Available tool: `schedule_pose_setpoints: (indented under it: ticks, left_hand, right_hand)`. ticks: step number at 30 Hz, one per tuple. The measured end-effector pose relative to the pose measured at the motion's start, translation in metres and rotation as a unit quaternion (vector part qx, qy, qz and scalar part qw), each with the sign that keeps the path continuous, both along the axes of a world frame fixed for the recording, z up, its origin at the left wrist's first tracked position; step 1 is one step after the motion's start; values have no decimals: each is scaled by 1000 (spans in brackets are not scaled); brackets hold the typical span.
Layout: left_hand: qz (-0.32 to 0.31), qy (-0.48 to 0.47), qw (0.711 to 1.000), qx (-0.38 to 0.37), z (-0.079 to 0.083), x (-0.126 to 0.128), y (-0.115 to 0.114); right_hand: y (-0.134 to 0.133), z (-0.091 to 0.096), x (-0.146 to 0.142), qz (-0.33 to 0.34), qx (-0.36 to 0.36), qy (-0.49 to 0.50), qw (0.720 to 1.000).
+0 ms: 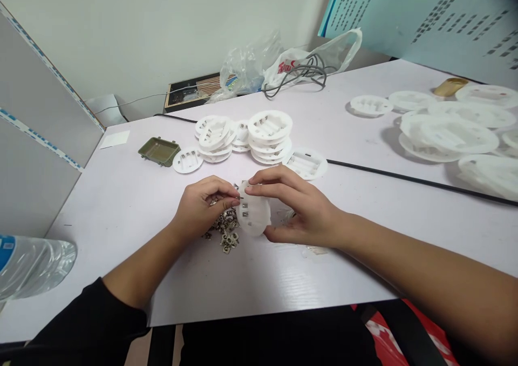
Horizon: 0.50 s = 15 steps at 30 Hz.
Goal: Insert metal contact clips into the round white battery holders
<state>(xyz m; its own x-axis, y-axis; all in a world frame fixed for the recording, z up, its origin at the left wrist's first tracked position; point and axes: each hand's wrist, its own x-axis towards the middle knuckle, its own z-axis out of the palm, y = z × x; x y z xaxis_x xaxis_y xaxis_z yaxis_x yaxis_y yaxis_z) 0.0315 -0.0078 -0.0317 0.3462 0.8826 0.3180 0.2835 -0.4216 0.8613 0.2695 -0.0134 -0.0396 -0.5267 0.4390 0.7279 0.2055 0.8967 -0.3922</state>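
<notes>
My right hand [301, 204] grips a round white plastic battery holder [257, 215] by its edge, tilted up above the table. Small metal contacts show in a row on its face. At its left edge my left hand [208, 201] is pinched around a tiny dark piece, too small to name. Below and behind that hand lies a heap of small metal battery contacts [226, 234]. Beyond my hands stand stacks of similar white round holders [270, 126], and a single holder [306, 163] lies flat beside them.
An olive-green open box [159, 151] sits left of the stacks. More white discs [449, 131] are piled at the right. A black strip [404, 176] crosses the table [259, 290]. A water bottle [36, 266] lies at the left; plastic bags [289, 63] and a cable [299, 77] are at the back.
</notes>
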Motion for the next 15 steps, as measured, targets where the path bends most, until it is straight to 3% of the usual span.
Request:
schedule_pose_setpoints:
  ticks: [9, 15]
  left_hand:
    - [-3, 58, 993, 100, 2, 3, -5]
    - [-10, 45, 996, 78, 3, 1, -4]
  right_hand:
    - [0, 0, -1, 14, 10, 12, 1000]
    - [1, 0, 0, 23, 15, 16, 999]
